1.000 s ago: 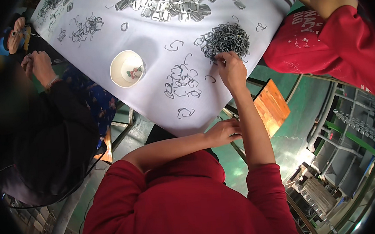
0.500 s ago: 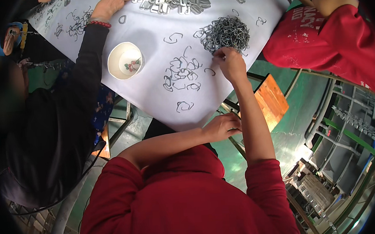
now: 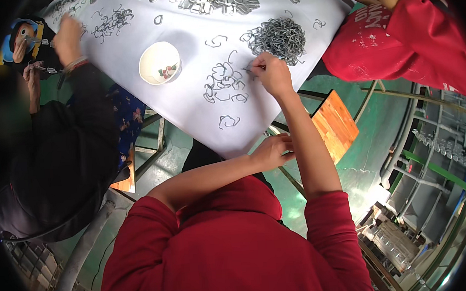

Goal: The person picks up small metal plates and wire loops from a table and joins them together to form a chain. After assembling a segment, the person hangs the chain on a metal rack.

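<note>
My right hand (image 3: pixel 272 75) is above the white tabletop (image 3: pixel 187 113), thumb and fingers pinched on a small dark bent wire piece (image 3: pixel 248 67), partly hidden. Just beyond it lies a dense heap of grey bent wire pieces (image 3: pixel 277 39). To its left, similar pieces are spread in a loose cluster (image 3: pixel 223 84), and a few more lie nearer the table corner (image 3: pixel 228 122). My left hand (image 3: pixel 271 152) is off the table's near corner, beside my right forearm. Its fingers are curled, with their tips partly covered by that forearm; what they hold, if anything, is hidden.
A white paper tub (image 3: pixel 146 70) with printed decoration inside stands left of the cluster. Silver metal buckles (image 3: pixel 223 0) are piled at the far side. Co-workers sit left, in a dark sleeve (image 3: pixel 85 83), and right, in a red shirt (image 3: pixel 367 49). A wooden stool (image 3: pixel 337 124) stands at right.
My right hand has moved left, from the heap's near edge toward the loose cluster, with a wire piece in its fingers. The left co-worker's hand has drawn back leftward. My left hand has barely moved.
</note>
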`<state>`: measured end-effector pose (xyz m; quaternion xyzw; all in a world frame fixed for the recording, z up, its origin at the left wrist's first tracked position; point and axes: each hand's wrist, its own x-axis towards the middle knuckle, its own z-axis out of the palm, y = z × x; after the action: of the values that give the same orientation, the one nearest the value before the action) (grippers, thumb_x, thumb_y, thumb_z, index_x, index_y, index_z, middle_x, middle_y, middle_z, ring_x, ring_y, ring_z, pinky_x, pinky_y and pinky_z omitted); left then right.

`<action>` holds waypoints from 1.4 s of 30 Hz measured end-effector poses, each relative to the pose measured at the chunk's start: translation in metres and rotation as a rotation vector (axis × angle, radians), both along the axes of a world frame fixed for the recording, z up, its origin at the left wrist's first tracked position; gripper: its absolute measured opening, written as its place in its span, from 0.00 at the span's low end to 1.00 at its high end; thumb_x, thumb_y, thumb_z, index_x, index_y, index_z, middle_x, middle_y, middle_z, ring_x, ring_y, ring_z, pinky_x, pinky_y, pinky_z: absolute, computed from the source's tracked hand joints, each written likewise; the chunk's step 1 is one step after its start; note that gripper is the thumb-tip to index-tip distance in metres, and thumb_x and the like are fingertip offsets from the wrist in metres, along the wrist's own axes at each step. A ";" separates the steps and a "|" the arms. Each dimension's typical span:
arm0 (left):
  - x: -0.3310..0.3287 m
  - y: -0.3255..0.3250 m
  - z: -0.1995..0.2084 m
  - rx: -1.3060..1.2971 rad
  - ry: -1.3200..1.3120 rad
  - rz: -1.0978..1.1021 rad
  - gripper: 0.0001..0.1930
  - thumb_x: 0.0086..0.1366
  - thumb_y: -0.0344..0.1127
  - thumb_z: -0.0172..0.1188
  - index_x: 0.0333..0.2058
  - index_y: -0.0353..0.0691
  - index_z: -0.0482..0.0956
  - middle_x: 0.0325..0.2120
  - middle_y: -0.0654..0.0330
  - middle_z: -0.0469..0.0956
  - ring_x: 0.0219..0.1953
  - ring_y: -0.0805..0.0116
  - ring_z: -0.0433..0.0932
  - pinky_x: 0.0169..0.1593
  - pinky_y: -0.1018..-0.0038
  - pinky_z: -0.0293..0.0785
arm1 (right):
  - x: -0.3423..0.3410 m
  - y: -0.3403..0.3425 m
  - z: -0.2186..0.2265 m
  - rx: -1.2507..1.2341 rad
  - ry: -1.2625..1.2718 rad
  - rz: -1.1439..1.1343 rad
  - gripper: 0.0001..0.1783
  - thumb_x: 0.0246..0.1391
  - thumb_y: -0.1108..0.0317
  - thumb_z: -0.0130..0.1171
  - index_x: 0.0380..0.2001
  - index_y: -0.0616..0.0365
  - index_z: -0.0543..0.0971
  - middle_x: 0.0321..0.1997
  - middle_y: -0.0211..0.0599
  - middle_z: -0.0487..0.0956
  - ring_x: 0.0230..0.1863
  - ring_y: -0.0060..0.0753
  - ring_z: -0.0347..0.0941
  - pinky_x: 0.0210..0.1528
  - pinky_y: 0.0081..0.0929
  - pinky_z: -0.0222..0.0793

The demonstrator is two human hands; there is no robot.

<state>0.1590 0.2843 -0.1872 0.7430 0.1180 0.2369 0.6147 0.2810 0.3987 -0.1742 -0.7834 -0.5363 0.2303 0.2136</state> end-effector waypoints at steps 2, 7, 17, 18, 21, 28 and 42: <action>0.000 -0.002 0.004 -0.008 0.029 -0.026 0.11 0.50 0.26 0.61 0.34 0.39 0.78 0.37 0.56 0.76 0.39 0.57 0.75 0.40 0.67 0.73 | 0.009 -0.010 0.006 -0.058 0.314 -0.155 0.09 0.40 0.75 0.62 0.29 0.62 0.77 0.25 0.38 0.78 0.25 0.33 0.77 0.30 0.25 0.72; 0.002 -0.007 0.016 -0.052 -0.058 0.041 0.06 0.53 0.27 0.61 0.31 0.37 0.79 0.30 0.59 0.79 0.31 0.61 0.79 0.34 0.73 0.75 | 0.026 -0.055 0.036 0.052 0.783 -0.333 0.07 0.46 0.78 0.59 0.30 0.68 0.74 0.26 0.39 0.77 0.28 0.29 0.77 0.32 0.21 0.74; -0.001 -0.021 0.045 -0.109 0.024 0.115 0.08 0.56 0.25 0.58 0.36 0.35 0.78 0.33 0.58 0.79 0.25 0.72 0.77 0.28 0.79 0.76 | -0.031 -0.242 0.099 0.577 0.783 -0.728 0.12 0.46 0.82 0.60 0.34 0.63 0.70 0.30 0.36 0.76 0.32 0.26 0.76 0.36 0.20 0.71; -0.001 -0.021 0.054 -0.142 0.049 0.117 0.08 0.56 0.23 0.57 0.36 0.35 0.78 0.32 0.57 0.78 0.27 0.69 0.78 0.29 0.78 0.75 | -0.035 -0.249 0.093 0.591 0.790 -0.752 0.11 0.46 0.83 0.60 0.33 0.63 0.70 0.30 0.36 0.76 0.32 0.26 0.75 0.35 0.20 0.71; 0.002 -0.023 0.061 -0.173 0.078 0.107 0.09 0.55 0.22 0.57 0.37 0.36 0.78 0.31 0.57 0.78 0.29 0.67 0.78 0.30 0.77 0.74 | -0.043 -0.254 0.086 0.627 0.781 -0.804 0.11 0.47 0.83 0.59 0.33 0.63 0.70 0.31 0.36 0.76 0.33 0.25 0.75 0.36 0.19 0.71; 0.007 -0.015 0.060 0.110 -0.093 0.155 0.13 0.57 0.22 0.55 0.42 0.39 0.78 0.34 0.56 0.78 0.31 0.73 0.78 0.30 0.79 0.76 | -0.049 -0.235 0.073 0.821 0.738 -0.850 0.10 0.48 0.83 0.58 0.31 0.61 0.68 0.33 0.37 0.75 0.35 0.25 0.74 0.39 0.20 0.72; 0.067 0.312 -0.005 0.920 0.596 0.613 0.11 0.55 0.36 0.58 0.39 0.45 0.79 0.41 0.63 0.76 0.46 0.58 0.71 0.47 0.61 0.71 | -0.056 -0.227 0.073 1.000 0.414 -0.862 0.14 0.46 0.87 0.56 0.29 0.60 0.65 0.31 0.44 0.75 0.33 0.30 0.75 0.37 0.24 0.74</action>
<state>0.2260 0.5959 -0.1920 0.8980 0.3781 0.2114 0.0770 0.2248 0.1716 -0.1012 -0.6740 -0.1673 -0.0055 0.7196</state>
